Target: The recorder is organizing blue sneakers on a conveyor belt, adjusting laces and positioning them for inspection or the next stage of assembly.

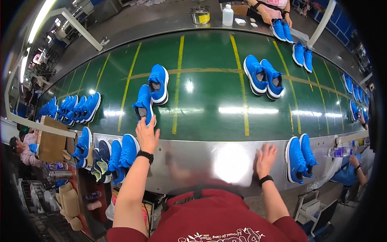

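My left hand (146,134) reaches forward over the near edge of the green conveyor belt (209,80), fingers spread, its fingertips at the heel of a blue sneaker (144,105). A second blue sneaker (159,84) lies just beyond it. My right hand (265,159) rests flat, fingers apart, on the shiny metal ledge (201,157), holding nothing. A pair of blue sneakers (299,158) stands on the ledge just right of that hand.
More blue sneakers (117,155) are stacked on the ledge at my left. Pairs ride the belt at centre right (264,76) and in a row at far left (78,108). Another person (268,8) works across the belt beside a bottle (227,15) and a tin (200,15).
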A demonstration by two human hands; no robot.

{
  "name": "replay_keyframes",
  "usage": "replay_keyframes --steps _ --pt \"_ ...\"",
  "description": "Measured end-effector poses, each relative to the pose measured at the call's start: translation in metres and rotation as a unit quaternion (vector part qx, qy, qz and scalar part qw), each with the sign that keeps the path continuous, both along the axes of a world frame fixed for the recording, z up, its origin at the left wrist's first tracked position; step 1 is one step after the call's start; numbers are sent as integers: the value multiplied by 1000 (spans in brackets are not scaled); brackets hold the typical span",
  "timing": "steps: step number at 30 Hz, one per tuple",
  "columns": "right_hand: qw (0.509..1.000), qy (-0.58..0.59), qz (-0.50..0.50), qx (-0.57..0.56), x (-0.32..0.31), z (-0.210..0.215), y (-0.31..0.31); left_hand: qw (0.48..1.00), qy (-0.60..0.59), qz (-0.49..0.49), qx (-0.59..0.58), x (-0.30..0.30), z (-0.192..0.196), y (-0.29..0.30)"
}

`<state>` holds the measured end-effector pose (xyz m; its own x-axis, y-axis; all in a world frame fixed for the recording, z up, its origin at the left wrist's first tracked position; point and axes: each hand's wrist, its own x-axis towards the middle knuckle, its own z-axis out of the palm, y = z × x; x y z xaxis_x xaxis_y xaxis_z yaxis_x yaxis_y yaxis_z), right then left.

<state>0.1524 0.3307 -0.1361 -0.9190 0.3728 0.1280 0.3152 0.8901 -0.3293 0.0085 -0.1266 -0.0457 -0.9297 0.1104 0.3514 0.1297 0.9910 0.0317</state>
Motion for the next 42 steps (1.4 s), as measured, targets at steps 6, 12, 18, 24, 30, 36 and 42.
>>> replay_keyframes --steps 6,12,18,24,30,36,42 --pt "998 -69 -1 -7 -7 11 -124 989 -140 -16 -49 -64 -16 -49" --pt "992 -87 -58 67 -10 12 -139 982 -184 -40 -3 -143 -15 -64" --pt "993 -87 -55 65 -15 18 -144 959 -284 14 23 -177 -22 -41" --pt "993 -82 -57 65 -11 13 -149 973 -224 -28 54 -133 -15 -33" --pt "996 -56 -46 56 -14 5 -147 942 -311 -129 -4 -29 43 -5" --pt "998 -39 -36 38 -15 2 -147 941 -300 -159 0 84 48 22" --pt "999 -34 2 6 -6 -1 -141 963 -236 -129 -16 125 67 58"
